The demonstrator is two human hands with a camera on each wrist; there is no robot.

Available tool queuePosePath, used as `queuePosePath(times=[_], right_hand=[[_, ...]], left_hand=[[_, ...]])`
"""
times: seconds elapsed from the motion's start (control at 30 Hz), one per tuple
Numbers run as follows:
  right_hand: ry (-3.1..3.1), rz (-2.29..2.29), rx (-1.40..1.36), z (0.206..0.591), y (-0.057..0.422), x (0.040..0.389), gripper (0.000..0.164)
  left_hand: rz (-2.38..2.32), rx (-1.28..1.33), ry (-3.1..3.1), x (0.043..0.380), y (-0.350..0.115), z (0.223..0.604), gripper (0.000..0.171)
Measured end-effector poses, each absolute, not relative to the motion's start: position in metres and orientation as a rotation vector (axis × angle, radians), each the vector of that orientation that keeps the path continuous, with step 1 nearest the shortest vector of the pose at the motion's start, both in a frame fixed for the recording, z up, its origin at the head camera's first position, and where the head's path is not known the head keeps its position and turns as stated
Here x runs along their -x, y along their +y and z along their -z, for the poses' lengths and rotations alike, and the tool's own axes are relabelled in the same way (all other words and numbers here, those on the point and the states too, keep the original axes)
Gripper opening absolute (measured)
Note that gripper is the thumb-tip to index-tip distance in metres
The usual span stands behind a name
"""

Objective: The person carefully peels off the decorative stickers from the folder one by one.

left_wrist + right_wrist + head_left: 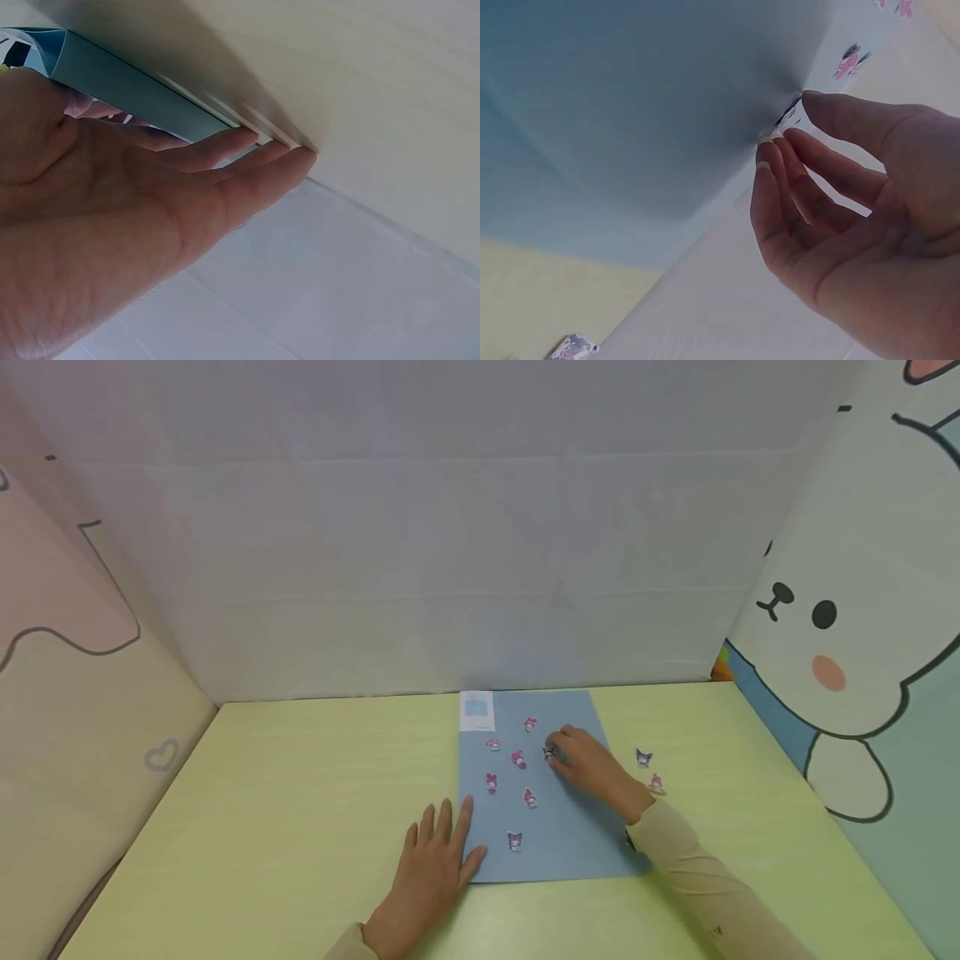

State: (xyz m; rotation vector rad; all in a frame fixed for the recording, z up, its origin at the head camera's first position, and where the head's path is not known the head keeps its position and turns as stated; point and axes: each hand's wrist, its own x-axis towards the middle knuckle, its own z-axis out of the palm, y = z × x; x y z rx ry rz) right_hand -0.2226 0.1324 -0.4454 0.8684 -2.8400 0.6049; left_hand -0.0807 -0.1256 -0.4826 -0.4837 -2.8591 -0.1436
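A blue sheet (577,827) lies on the table, with several small pink-and-white cartoon character stickers (529,797) spread over it. Near its front edge is a purple-eared sticker (514,841). My right hand (592,768) pinches a small black-and-white character sticker (548,752) between thumb and fingertips, right at the sheet's surface. In the right wrist view this sticker (787,114) shows edge-on at the fingertips. My left hand (431,881) rests palm down with spread fingers at the sheet's left edge, its thumb over the lower left corner.
Right of the sheet, a dark-eared sticker (643,758) and a pink one (656,782) lie on the yellow-green table (300,793). A white label (477,711) marks the sheet's far left corner. A pale wall covering (450,568) stands behind, with a cartoon-printed panel (862,677) at right.
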Motion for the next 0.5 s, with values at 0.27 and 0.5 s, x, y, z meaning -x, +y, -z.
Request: queuePosePath(times=[0.27, 0.5], right_hand=[[-2.839, -0.633, -0.91, 0.447, 0.134, 0.223, 0.02], [-2.848, -0.655, -0.942, 0.444, 0.133, 0.223, 0.023]], left_hand=[[0.149, 0.481, -2.874, 0.079, -0.123, 0.474, 0.06], [0.164, 0.444, -2.969, 0.078, -0.121, 0.465, 0.062]])
